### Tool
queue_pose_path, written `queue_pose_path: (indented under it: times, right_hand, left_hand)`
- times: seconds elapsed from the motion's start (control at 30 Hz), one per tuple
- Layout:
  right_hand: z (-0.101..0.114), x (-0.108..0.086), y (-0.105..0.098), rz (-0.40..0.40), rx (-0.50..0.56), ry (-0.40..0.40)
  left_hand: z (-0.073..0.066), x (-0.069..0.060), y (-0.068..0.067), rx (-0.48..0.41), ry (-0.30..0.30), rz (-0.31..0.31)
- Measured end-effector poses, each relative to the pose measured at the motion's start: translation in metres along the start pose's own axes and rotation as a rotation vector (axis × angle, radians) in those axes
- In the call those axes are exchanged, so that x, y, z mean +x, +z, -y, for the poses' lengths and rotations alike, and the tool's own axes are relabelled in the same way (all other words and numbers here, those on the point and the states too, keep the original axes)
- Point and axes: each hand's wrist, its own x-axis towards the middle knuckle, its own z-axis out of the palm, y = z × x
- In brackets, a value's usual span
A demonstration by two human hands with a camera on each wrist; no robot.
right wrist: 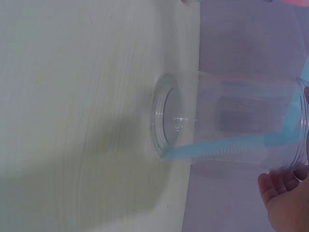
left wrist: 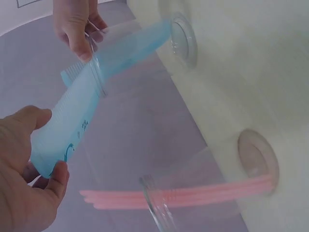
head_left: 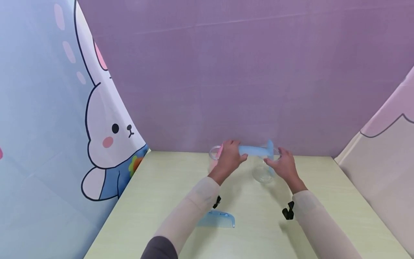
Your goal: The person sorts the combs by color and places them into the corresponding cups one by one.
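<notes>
My left hand [head_left: 229,160] pinches one end of a light blue comb [head_left: 252,150], which lies roughly level in the head view. The comb's other end reaches the mouth of a clear jar [head_left: 261,175]. Around this jar's rim, the thumb and fingers of my right hand [head_left: 285,164] grip it. Inside the jar leans another light blue comb [right wrist: 227,144], its lower end at the base. Beside my left hand stands a second clear jar [left wrist: 258,153] with several slender pink pieces [left wrist: 130,199] in it; their kind is unclear.
A blue comb [head_left: 217,219] lies on the pale table [head_left: 258,233], partly hidden by my left forearm. Behind the jars rises a purple cloth wall [head_left: 226,79]. A printed rabbit panel [head_left: 110,133] borders the left side, and a pale panel [head_left: 385,172] the right.
</notes>
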Motion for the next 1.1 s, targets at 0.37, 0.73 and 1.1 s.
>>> queue_pose_path:
  times: [0.37,0.73,1.1]
  right_hand:
    - [0.006,-0.003,0.001,0.001,0.039,0.014]
    - [0.006,-0.003,0.001,-0.022,-0.005,-0.007]
    - [0.003,-0.006,0.0,-0.015,0.003,0.011]
  left_hand:
    - [-0.021,0.005,0.004,-0.254,0.062,-0.01]
    - [-0.008,-0.002,0.003,-0.158,0.142,0.06]
    - [0.015,-0.019,0.002,-0.128,0.153,0.179]
